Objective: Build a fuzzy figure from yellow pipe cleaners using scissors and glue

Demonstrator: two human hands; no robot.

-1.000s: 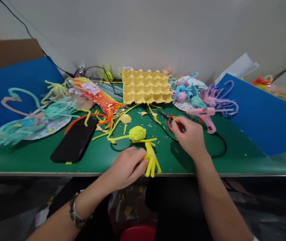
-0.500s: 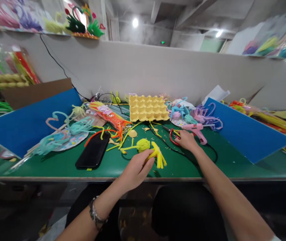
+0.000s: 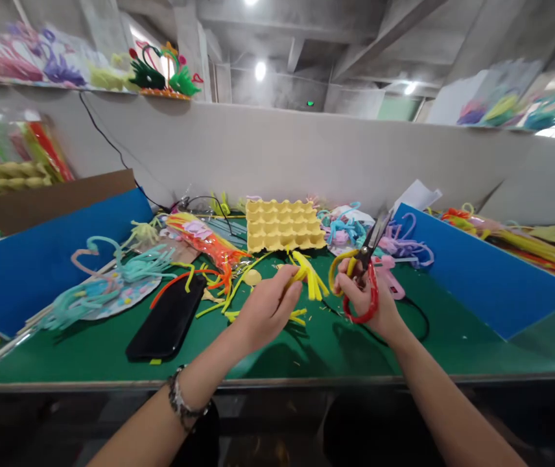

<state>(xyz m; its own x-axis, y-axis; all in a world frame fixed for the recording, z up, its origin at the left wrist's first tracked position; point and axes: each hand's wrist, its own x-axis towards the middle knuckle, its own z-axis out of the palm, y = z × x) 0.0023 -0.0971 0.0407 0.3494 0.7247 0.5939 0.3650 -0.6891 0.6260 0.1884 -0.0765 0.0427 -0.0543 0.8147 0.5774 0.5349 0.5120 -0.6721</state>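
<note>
My left hand [image 3: 270, 305] is closed on a bundle of yellow pipe cleaners [image 3: 312, 280], whose loose ends fan out to the right past my fingers. The rest of the bundle is hidden behind the hand. In my right hand [image 3: 372, 301] is a pair of scissors [image 3: 366, 254] with one red and one yellow handle loop. The blades point up and away from me, raised above the table. Below my left hand more yellow pipe cleaner pieces [image 3: 297, 318] show. The scissors and the yellow bundle are apart.
A yellow egg tray [image 3: 284, 227] stands at the back. On the left are a black phone [image 3: 165, 321] and a turquoise pipe cleaner piece [image 3: 148, 259]. A pink glue gun [image 3: 390, 279] lies behind my right hand. Blue boards [image 3: 482, 272] flank the green table [image 3: 443, 350].
My right hand has lifted the scissors off the table and turned them blades up. My left hand has raised the yellow bundle slightly. The view has tipped upward.
</note>
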